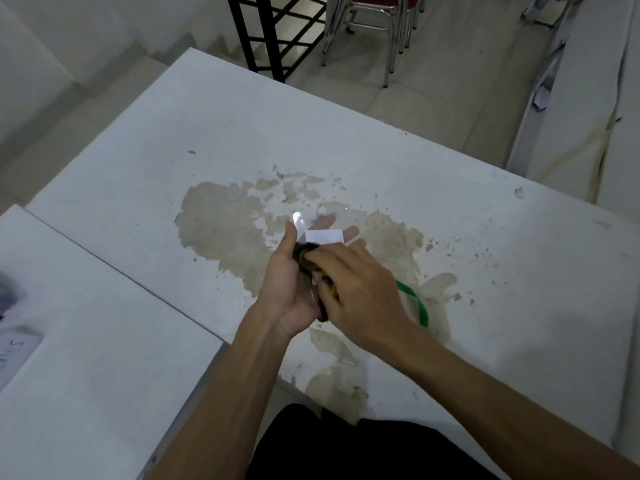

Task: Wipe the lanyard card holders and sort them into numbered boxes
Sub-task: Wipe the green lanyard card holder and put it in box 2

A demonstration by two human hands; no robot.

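Both hands (291,278) around card holder (323,236)

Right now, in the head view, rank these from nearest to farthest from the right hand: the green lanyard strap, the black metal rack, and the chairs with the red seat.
From the right hand:
1. Green lanyard strap, just right of the wrist.
2. Black metal rack, beyond the table's far edge.
3. Chairs with the red seat, top of the view, behind the rack.
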